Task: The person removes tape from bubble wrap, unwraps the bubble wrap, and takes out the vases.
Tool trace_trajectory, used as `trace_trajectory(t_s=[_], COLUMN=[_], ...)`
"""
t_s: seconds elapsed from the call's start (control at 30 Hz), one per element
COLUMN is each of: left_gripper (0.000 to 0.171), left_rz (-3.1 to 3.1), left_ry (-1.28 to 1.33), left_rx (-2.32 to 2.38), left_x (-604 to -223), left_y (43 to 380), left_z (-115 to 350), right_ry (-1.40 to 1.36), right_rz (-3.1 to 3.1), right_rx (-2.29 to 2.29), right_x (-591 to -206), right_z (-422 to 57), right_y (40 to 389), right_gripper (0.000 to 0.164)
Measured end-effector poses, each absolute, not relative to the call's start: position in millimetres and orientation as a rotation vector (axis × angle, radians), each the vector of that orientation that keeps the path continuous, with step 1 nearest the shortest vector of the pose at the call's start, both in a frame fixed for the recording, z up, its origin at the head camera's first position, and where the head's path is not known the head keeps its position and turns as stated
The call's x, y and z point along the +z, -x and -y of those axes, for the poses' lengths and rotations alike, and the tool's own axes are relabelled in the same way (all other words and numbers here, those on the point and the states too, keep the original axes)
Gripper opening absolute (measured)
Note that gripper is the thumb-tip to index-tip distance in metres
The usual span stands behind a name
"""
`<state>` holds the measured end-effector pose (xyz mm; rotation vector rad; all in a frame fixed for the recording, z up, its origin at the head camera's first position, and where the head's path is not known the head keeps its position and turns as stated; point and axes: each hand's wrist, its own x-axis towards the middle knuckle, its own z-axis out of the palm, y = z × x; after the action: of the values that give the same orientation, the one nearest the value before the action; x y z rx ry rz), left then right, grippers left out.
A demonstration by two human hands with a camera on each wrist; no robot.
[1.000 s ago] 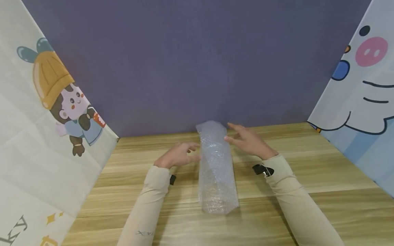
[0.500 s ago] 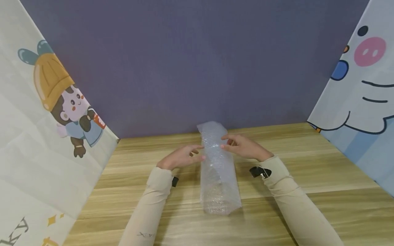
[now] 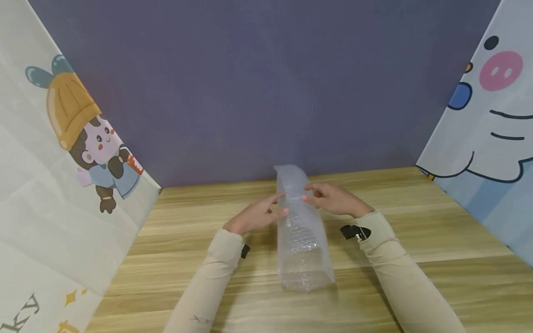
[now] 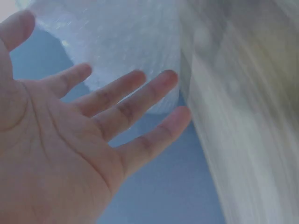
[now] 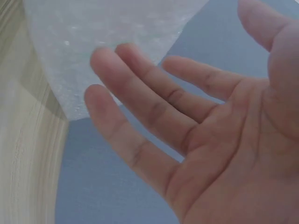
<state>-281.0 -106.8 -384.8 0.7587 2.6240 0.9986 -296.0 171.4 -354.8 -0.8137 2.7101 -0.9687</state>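
Observation:
A rolled piece of clear bubble wrap lies lengthwise on the wooden table, its far end close to the purple-grey wall. On its left side is my left hand, thumb and fingers extended, fingertips at the wrap. My right hand lies along the opposite side with its thumb and index fingertips at the top of the roll. Both wrist views show spread, slightly bent fingers that do not close round the bubble wrap. Whether anything sits inside the roll cannot be made out.
The wood-grain table runs back to a plain purple-grey wall. White panels with cartoon prints flank it, a left panel and a right panel.
The bubble wrap has shifted a little to the right. My left hand has followed it rightward. My right hand has come down and inward from beside the roll's far end.

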Motion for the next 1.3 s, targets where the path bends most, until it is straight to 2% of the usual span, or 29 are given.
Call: trace_trajectory(t_s=[0.4, 0.83, 1.3], left_gripper=[0.072, 0.087, 0.087], left_rz=[-2.744, -2.729, -2.667], left_ry=[-0.738, -0.753, -0.710], left_rx=[0.885, 0.835, 0.920], left_x=[-393.9, -396.1, -397.8], left_y=[276.7, 276.0, 271.1], left_z=[88.6, 81.7, 82.8], right_ry=[0.799, 0.774, 0.868], right_rz=[-2.684, -2.744, -2.876], right_rx=[-0.885, -0.815, -0.883], right_x=[-350.9, -350.7, -344.3], right_z=[-179.3, -180.1, -160.7], right_y=[294.3, 292.0, 284.9], right_gripper=[0.070, 0.071, 0.054])
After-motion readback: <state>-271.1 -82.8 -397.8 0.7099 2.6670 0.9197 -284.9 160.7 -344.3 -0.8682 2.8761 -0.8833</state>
